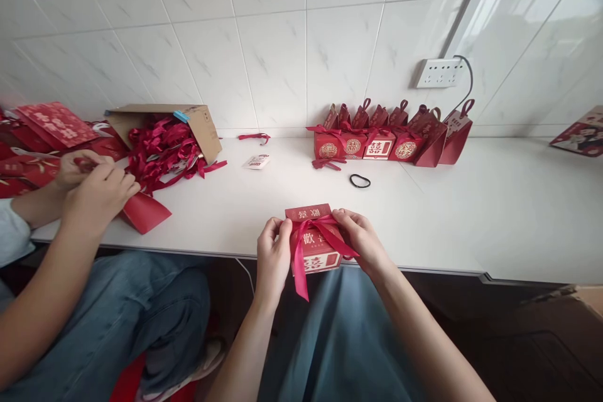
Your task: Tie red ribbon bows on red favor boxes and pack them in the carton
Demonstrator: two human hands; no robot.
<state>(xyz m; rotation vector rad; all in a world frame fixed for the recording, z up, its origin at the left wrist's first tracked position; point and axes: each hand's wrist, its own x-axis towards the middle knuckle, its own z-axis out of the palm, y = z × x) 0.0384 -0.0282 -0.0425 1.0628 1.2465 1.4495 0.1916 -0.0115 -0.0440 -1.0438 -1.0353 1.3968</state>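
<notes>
At the table's front edge I hold a red gift box with gold and white characters, between both hands. A bright red ribbon is tied around its upper part, one tail hanging down the front. My left hand grips the box's left side, thumb near the ribbon. My right hand pinches its right upper side, where the other ribbon tail ends. The undersides of the fingers are partly hidden by the box.
Finished-looking red boxes stand in a row by the wall. A hair tie, a small card and a ribbon piece lie on the white table. Left, a cardboard box spills ribbons beside a co-worker's hands.
</notes>
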